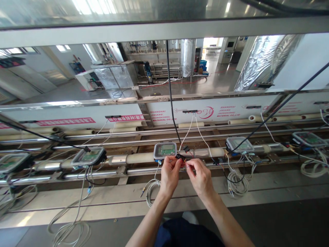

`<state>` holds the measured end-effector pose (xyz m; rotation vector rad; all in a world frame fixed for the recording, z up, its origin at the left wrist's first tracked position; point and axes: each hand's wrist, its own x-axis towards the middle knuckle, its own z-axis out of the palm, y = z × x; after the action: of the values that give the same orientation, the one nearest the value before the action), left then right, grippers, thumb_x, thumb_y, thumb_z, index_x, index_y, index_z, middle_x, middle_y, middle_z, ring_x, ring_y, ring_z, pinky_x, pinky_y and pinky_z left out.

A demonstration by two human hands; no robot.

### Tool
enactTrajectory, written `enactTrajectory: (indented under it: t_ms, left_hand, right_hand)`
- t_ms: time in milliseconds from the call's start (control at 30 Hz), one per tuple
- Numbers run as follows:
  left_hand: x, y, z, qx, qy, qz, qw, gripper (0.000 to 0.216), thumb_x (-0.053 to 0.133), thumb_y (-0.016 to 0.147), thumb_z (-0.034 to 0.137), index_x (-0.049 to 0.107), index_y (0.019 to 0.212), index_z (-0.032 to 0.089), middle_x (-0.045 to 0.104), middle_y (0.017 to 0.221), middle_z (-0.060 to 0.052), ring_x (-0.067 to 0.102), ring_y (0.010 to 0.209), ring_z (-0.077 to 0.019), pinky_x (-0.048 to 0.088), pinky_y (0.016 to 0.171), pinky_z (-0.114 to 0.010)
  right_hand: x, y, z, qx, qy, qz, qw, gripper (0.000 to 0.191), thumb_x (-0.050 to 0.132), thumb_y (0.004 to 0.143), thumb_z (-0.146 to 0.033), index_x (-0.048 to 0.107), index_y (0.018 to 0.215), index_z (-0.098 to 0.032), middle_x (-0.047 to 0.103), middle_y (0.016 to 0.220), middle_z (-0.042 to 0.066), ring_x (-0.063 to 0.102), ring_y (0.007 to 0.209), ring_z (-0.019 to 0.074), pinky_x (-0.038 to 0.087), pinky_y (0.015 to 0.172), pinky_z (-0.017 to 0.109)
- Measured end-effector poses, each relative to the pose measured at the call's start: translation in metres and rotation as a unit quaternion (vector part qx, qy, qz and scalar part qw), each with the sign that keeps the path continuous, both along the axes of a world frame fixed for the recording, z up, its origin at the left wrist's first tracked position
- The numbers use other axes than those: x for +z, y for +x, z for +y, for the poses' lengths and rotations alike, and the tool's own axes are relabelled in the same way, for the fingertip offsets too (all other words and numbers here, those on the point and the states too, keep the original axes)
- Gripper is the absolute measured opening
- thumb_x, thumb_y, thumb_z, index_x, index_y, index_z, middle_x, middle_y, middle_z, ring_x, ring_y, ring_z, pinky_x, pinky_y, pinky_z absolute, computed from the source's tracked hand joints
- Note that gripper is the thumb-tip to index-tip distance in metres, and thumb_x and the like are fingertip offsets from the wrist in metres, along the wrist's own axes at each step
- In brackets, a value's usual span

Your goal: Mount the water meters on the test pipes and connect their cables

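My left hand [169, 175] is closed, its thumb and fingers pinching a small black connector [180, 156]. Close beside it, my right hand [200, 175] is closed in a pinch at the thin coloured wires [184, 160] by that connector; the exact grip is too small to see. Just behind both hands is a meter with a clear cover [165, 150], mounted on a pipe. A black cable [171, 89] hangs from above to the spot behind my fingers. Another small dark connector [186, 149] with a red wire lies just beyond them.
More covered meters [88, 156] [239, 144] line the pipes to both sides. Coiled grey cables [153, 193] hang in front of them. Metal rails [144, 170] run across, and a second black cable [282, 99] slants down at right. Black strips [190, 111] sit on the white panel behind.
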<state>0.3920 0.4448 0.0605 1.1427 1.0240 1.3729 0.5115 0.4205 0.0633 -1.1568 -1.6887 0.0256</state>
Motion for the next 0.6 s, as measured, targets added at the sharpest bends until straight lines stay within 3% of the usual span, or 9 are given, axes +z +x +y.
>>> enactTrajectory:
  t_ms: [200,400,600]
  left_hand:
    - [-0.0004,0.0009,0.0002,0.002,-0.002,0.015,1.000,0.025,0.060,0.080,0.032,0.041,0.089,0.018,0.068,0.073,-0.001,0.065,0.068,-0.0153,0.049,0.067,-0.026]
    - [0.0010,-0.0007,0.0007,-0.015,0.003,-0.004,1.000,0.023,0.057,0.083,0.032,0.041,0.094,0.018,0.069,0.083,-0.003,0.066,0.079,-0.0165,0.050,0.077,-0.031]
    - [0.0027,0.0013,-0.0007,-0.020,0.014,0.034,0.999,0.022,0.053,0.085,0.035,0.042,0.095,0.018,0.069,0.084,-0.005,0.065,0.077,-0.0164,0.050,0.077,-0.031]
  right_hand:
    - [-0.0014,0.0002,0.0020,-0.007,-0.007,-0.014,1.000,0.012,0.045,0.088,-0.012,0.055,0.088,-0.019,0.063,0.080,0.005,0.063,0.075,0.0156,0.050,0.072,0.027]
    - [-0.0014,0.0054,0.0027,0.041,-0.058,0.063,0.995,0.010,0.052,0.088,-0.018,0.059,0.094,-0.019,0.068,0.084,0.004,0.065,0.073,0.0142,0.051,0.068,0.024]
    - [0.0043,0.0097,0.0029,0.039,-0.078,0.059,0.995,0.010,0.053,0.088,-0.019,0.062,0.087,-0.019,0.068,0.079,0.003,0.064,0.071,0.0137,0.048,0.066,0.023]
